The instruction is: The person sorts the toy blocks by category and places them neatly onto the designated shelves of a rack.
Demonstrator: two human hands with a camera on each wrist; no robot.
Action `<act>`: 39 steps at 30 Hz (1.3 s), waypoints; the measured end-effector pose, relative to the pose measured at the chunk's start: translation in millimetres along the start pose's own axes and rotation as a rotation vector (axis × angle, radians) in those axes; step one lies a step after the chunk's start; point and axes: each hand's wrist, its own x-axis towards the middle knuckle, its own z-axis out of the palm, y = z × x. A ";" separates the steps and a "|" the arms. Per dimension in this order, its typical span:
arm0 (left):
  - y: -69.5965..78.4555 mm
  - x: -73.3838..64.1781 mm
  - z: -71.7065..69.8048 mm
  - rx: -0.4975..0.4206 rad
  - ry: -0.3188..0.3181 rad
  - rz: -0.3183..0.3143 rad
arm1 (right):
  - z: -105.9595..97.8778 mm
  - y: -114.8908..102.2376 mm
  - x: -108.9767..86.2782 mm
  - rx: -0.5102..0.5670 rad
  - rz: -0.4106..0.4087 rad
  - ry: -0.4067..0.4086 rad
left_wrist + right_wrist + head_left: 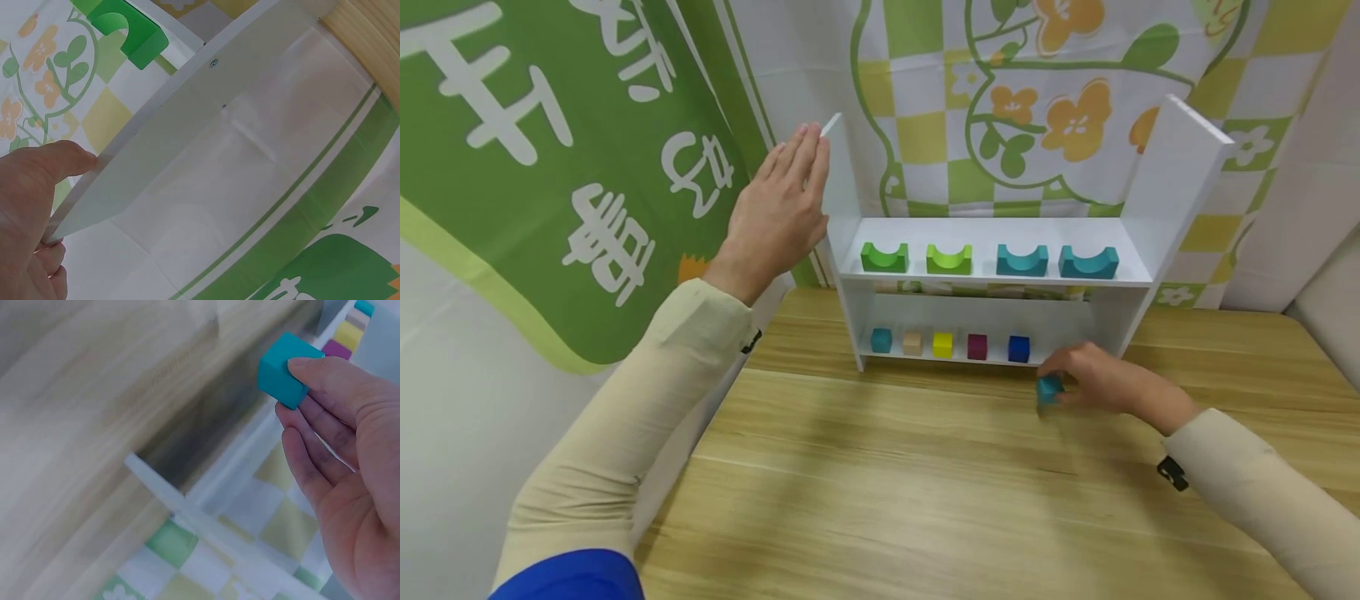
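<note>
A white two-tier shelf (992, 282) stands on the wooden table. My left hand (782, 208) holds its left side panel (156, 119) near the top, thumb at one edge and fingers around the corner. My right hand (1097, 379) pinches a teal cube (289, 369) between thumb and fingers, just in front of the lower tier's right end. Along that lower tier sit a teal cube (882, 340), a pale wood cube (913, 342), a yellow cube (942, 345), a maroon cube (977, 347) and a dark blue cube (1018, 348).
On the upper tier stand two green arch blocks (884, 263) and two teal arch blocks (1022, 265), hollows up. A patterned curtain (925, 137) hangs behind the shelf, and a green banner (625, 150) is at the left. The wooden table (865, 483) extends in front.
</note>
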 end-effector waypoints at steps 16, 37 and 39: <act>-1.8 -0.8 2.9 0.004 -0.028 -0.002 | -27.6 22.2 12.4 -0.077 0.138 0.021; 0.0 0.9 0.0 0.008 -0.011 0.003 | -24.2 32.0 21.5 -0.118 0.156 0.016; -0.4 1.0 -0.2 0.013 -0.017 0.002 | -24.3 32.4 22.0 -0.121 0.153 0.016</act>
